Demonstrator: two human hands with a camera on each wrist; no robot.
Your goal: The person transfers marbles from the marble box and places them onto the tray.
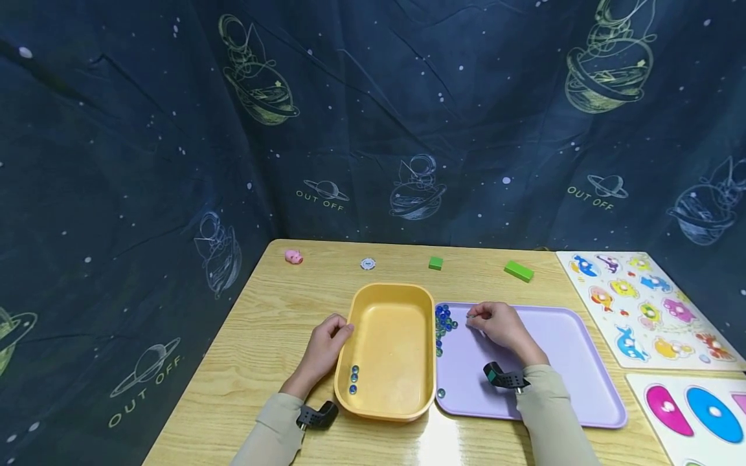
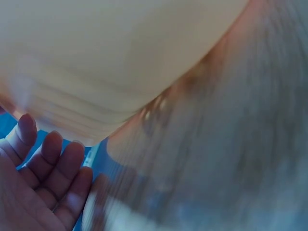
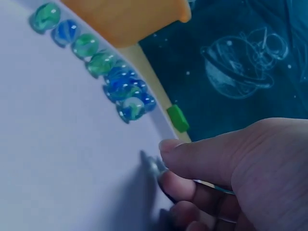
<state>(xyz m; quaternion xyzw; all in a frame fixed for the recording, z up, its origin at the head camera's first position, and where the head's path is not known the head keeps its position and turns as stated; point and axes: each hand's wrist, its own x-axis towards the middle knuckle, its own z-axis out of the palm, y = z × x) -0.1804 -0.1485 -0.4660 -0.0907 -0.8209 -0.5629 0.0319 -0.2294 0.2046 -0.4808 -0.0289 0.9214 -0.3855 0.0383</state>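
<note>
My left hand point(image 1: 327, 346) holds the left rim of a yellow plastic bin point(image 1: 392, 414), thumb at the rim and the other fingers outside the wall. Three glass marbles point(image 1: 354, 369) lie in a row along the bin's left side. Over a lilac tray point(image 1: 559, 362), my right hand point(image 1: 502, 325) pinches a glass marble point(image 3: 155, 166) between thumb and fingertips, partly hidden by them. Blue and green marbles point(image 3: 118, 86) cluster along the tray's left edge, to the left of this hand. One more marble point(image 1: 441, 393) sits alone at the tray's near left corner.
Along the table's back stand a pink pig figure point(image 1: 294, 257), a poker chip point(image 1: 368, 263), a green cube point(image 1: 436, 263) and a green block point(image 1: 519, 271). At right lie an animal puzzle board point(image 1: 635, 323) and a shape puzzle board point(image 1: 688, 446). Dark curtains point(image 1: 361, 116) hang behind.
</note>
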